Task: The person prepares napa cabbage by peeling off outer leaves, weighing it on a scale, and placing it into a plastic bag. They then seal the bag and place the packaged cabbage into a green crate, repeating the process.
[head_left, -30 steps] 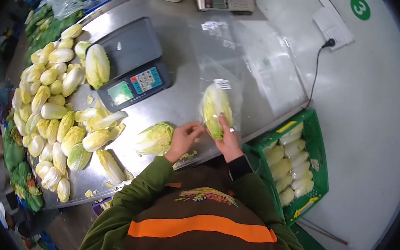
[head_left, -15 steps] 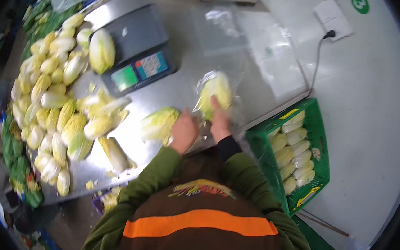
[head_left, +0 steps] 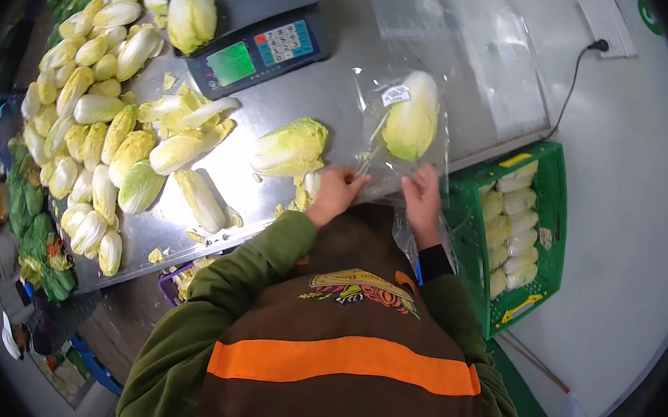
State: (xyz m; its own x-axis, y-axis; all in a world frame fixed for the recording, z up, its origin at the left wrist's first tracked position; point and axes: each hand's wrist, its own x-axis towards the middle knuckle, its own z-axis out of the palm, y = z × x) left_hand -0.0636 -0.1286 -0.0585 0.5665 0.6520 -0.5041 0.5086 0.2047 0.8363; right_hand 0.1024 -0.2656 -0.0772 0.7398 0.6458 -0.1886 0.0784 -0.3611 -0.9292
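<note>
A napa cabbage (head_left: pixel 412 120) lies inside a clear plastic bag (head_left: pixel 371 104) on the steel table, with a white label at its upper left. My left hand (head_left: pixel 337 193) pinches the near left edge of this bag. Opposite it, my right hand (head_left: pixel 424 199) has its fingers closed on the near right edge. Left of the bag rests an unwrapped cabbage (head_left: pixel 290 147), touched by neither hand. Loose yellow leaves (head_left: pixel 304 190) lie beside my left hand, partly hidden by it.
A digital scale (head_left: pixel 264 55) stands at the back, a cabbage (head_left: pixel 192 17) leaning at its left. Several loose cabbages (head_left: pixel 104 109) cover the table's left side. On the right, a green crate (head_left: pixel 551 220) holds wrapped cabbages. A power cable (head_left: pixel 571 90) hangs beyond the table edge.
My right hand has moved off the bagged cabbage to the bag's near edge. My left hand has left the unwrapped cabbage's side and now grips the bag. The camera view has shifted.
</note>
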